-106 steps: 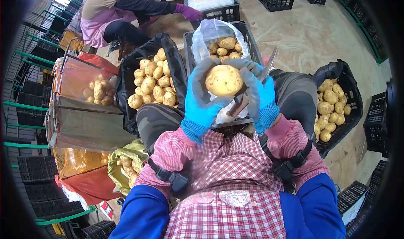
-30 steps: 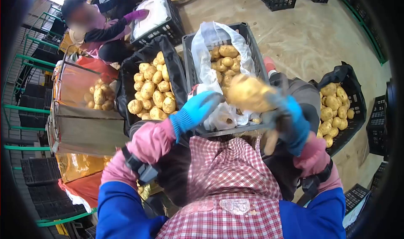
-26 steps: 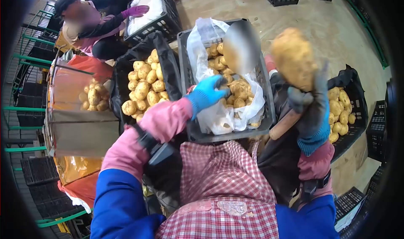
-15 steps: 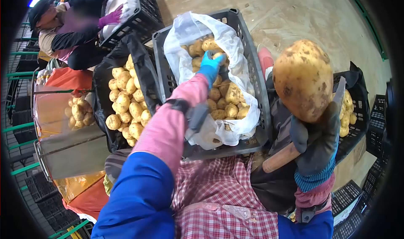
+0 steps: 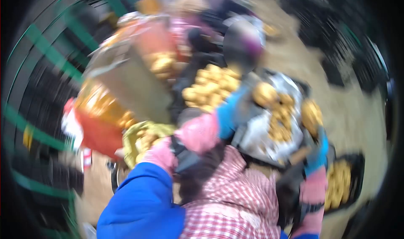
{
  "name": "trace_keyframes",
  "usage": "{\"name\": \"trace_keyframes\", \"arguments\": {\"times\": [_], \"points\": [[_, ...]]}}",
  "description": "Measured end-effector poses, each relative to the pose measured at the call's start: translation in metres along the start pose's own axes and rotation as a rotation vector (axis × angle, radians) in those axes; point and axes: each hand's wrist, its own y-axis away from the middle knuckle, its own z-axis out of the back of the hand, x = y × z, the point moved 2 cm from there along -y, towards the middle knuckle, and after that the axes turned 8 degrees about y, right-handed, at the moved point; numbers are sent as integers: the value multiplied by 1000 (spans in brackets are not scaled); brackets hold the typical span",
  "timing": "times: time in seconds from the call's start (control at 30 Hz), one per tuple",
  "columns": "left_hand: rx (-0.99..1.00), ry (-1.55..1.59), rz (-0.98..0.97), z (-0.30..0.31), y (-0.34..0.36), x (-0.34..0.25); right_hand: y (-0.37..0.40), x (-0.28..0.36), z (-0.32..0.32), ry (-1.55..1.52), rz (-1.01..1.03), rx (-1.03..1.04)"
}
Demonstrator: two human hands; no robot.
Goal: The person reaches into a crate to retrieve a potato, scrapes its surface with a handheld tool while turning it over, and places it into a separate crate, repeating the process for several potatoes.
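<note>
My left hand (image 5: pixel 243 108), in a blue glove with a dark palm, is closed on a potato (image 5: pixel 265 94) beside the white-lined crate; motion smears the fingers. Gloved too, my right hand (image 5: pixel 313 148) grips a larger potato (image 5: pixel 311 116) upright together with a knife, whose wooden handle (image 5: pixel 299 155) pokes out to the left. The blade cannot be made out in the blur. Between the hands, a white plastic liner (image 5: pixel 256 134) in a black crate holds several more potatoes (image 5: pixel 281 123).
Left of the crate lies a heap of potatoes (image 5: pixel 210 86) on black lining. A yellowish sack (image 5: pixel 131 144) with potatoes stands near my left elbow. At right is another black crate (image 5: pixel 359 176) of potatoes. A blurred co-worker (image 5: pixel 191 22) is at the back.
My view has swung to the left, blurring everything. My left hand has come up out of the lined crate with a potato. The right hand still holds its potato and knife.
</note>
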Motion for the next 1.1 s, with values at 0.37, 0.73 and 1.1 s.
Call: {"name": "trace_keyframes", "arguments": {"times": [0.37, 0.73, 1.1], "points": [[-664, 194, -404, 177, 169, -293, -23, 37, 36, 448, 9, 179], [-1227, -96, -746, 427, 184, -431, -21, 37, -13, 332, 58, 255], [-25, -178, 63, -61, 14, -27, 49, 116, -120, 202, 62, 271]]}}
